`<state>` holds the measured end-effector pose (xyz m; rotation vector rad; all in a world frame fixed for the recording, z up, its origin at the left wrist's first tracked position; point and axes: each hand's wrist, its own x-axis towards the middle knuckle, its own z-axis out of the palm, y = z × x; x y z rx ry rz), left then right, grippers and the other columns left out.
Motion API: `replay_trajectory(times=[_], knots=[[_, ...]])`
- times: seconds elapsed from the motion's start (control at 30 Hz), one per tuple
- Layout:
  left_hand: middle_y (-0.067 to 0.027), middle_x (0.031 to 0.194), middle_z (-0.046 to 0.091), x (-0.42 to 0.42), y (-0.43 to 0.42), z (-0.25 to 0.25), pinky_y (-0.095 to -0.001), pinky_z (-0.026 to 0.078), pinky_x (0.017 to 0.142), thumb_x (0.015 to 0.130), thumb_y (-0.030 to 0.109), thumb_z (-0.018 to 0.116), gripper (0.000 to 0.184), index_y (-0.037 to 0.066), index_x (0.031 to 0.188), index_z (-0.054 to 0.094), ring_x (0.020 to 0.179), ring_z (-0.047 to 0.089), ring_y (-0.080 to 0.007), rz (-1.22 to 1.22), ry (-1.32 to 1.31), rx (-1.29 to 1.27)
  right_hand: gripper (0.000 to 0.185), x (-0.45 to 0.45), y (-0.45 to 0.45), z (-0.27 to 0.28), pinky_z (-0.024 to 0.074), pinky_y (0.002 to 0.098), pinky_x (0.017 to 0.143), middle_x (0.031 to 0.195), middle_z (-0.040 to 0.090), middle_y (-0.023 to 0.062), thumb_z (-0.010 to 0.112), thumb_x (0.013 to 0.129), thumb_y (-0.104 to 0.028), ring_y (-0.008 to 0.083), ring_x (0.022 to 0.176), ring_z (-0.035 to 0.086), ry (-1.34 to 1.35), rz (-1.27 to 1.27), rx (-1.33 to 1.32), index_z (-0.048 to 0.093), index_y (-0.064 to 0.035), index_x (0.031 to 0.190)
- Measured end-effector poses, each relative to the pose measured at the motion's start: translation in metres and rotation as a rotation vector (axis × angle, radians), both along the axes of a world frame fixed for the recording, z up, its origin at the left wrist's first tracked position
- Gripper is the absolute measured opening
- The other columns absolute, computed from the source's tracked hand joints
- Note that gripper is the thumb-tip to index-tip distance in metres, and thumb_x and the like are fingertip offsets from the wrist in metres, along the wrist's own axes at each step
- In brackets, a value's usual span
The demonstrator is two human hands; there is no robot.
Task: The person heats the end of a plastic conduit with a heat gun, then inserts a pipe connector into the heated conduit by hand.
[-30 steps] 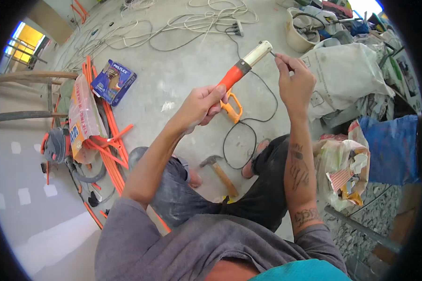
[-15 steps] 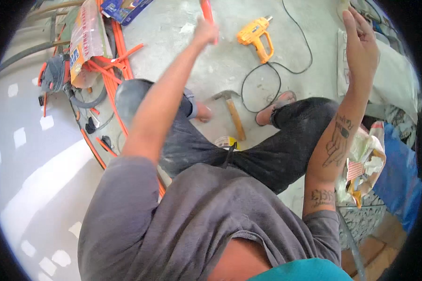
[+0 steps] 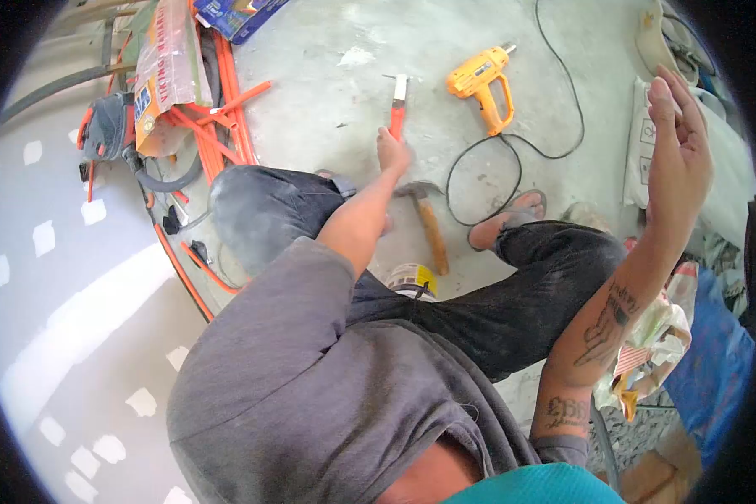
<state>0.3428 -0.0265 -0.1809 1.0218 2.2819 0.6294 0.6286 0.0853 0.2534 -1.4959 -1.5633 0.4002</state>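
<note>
My left hand is closed around a red-handled tool with a pale flat end, held out over the grey floor; its exact kind is unclear. Out to the right, my right hand is raised with its fingers stretched and thumb apart, and nothing shows in it. A hammer with a wooden handle lies between my feet. Beyond it rests a yellow heat gun with its black cord looped on the floor. A tub with a yellow-and-white label stands close to my lap.
On the left are orange tubes, a printed bag and a grey power tool with a hose. A blue box sits at the top. White bags, a crumpled wrapper and a blue sheet lie to the right.
My left hand has come down and nearer, bringing the tool's pale end into view. My right hand has shifted right and down. The whole view has moved slightly.
</note>
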Motion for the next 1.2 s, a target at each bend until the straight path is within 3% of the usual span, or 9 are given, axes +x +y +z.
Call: replay_trajectory(times=[0.23,0.3,0.33,0.5,0.6,0.83,0.93,1.0,1.2], knots=[[-0.0275,0.105,0.058,0.007,0.015,-0.014,-0.0530,0.046,0.087,0.089,0.010,0.062,0.033,-0.001,0.115,0.044,0.099,0.059,-0.0473,0.056,-0.035,0.205,0.038,-0.004,0.001,-0.001,0.0517,0.0288,0.089,0.122,0.068,0.0064,0.071,0.094,-0.035,0.0162,0.102,0.066,-0.027,0.018,-0.009,0.072,-0.0076,0.120],[-0.0208,0.092,0.061,0.012,0.033,-0.012,-0.0483,0.050,0.078,0.091,0.013,0.059,0.032,-0.001,0.117,0.046,0.085,0.064,-0.0381,0.111,-0.349,0.243,0.038,0.001,0.003,-0.003,0.0523,0.0294,0.088,0.121,0.068,0.0083,0.071,0.093,-0.035,0.0174,0.100,0.067,-0.082,0.036,0.009,0.072,-0.0074,0.119],[-0.0208,0.092,0.061,0.016,0.042,0.003,-0.0483,0.050,0.078,0.091,0.013,0.059,0.032,-0.001,0.117,0.046,0.085,0.064,-0.0381,0.102,-0.351,0.257,0.038,0.003,0.005,-0.004,0.0529,0.0300,0.087,0.120,0.068,0.0102,0.071,0.093,-0.035,0.0186,0.099,0.068,-0.140,0.057,0.020,0.072,-0.0071,0.119],[-0.0035,0.080,0.056,0.056,0.096,0.137,-0.0288,0.050,0.060,0.102,0.018,0.052,0.021,0.003,0.115,0.046,0.063,0.056,-0.0123,-0.049,-0.918,0.467,0.037,-0.004,-0.002,0.000,0.0542,0.0310,0.080,0.110,0.070,0.0143,0.070,0.093,-0.034,0.0203,0.091,0.069,-0.098,0.040,-0.182,0.072,-0.0047,0.116],[-0.0021,0.077,0.054,0.079,0.118,0.222,-0.0281,0.049,0.059,0.103,0.023,0.052,0.023,0.003,0.114,0.047,0.062,0.054,-0.0113,-0.167,-1.155,0.540,0.036,-0.012,-0.007,0.010,0.0545,0.0311,0.079,0.102,0.072,0.0149,0.070,0.093,-0.032,0.0201,0.088,0.070,-0.028,0.015,-0.138,0.072,-0.0048,0.117],[-0.0005,0.075,0.051,0.069,0.102,0.409,-0.0254,0.044,0.051,0.106,0.031,0.050,0.029,0.003,0.113,0.049,0.058,0.050,-0.0077,-0.631,-1.019,0.334,0.036,-0.019,-0.011,0.021,0.0551,0.0306,0.076,0.093,0.075,0.0132,0.067,0.096,-0.030,0.0165,0.082,0.070,0.226,0.005,-0.040,0.072,0.0013,0.114],[-0.0004,0.075,0.051,0.070,0.097,0.427,-0.0235,0.042,0.050,0.106,0.028,0.049,0.028,0.002,0.118,0.047,0.057,0.050,-0.0064,-0.700,-0.865,0.407,0.040,-0.023,-0.018,0.023,0.0536,0.0295,0.083,0.100,0.074,0.0109,0.068,0.096,-0.030,0.0158,0.092,0.069,0.401,0.047,-0.012,0.069,0.0024,0.119],[-0.0001,0.075,0.051,0.074,0.093,0.426,-0.0233,0.042,0.050,0.106,0.027,0.049,0.028,0.002,0.120,0.046,0.057,0.051,-0.0061,-0.723,-0.779,0.470,0.045,-0.032,-0.021,0.024,0.0491,0.0291,0.090,0.115,0.069,0.0096,0.065,0.098,-0.030,0.0134,0.104,0.061,0.806,0.278,-0.162,0.061,0.0030,0.129],[0.0001,0.075,0.053,0.097,0.090,0.423,-0.0234,0.043,0.050,0.105,0.024,0.049,0.026,0.002,0.120,0.045,0.056,0.052,-0.0061,-0.776,-0.771,0.558,0.058,-0.053,-0.017,0.018,0.0474,0.0300,0.096,0.125,0.064,0.0153,0.073,0.093,-0.023,0.0170,0.112,0.061,0.962,0.304,-0.223,0.051,0.0086,0.136]])
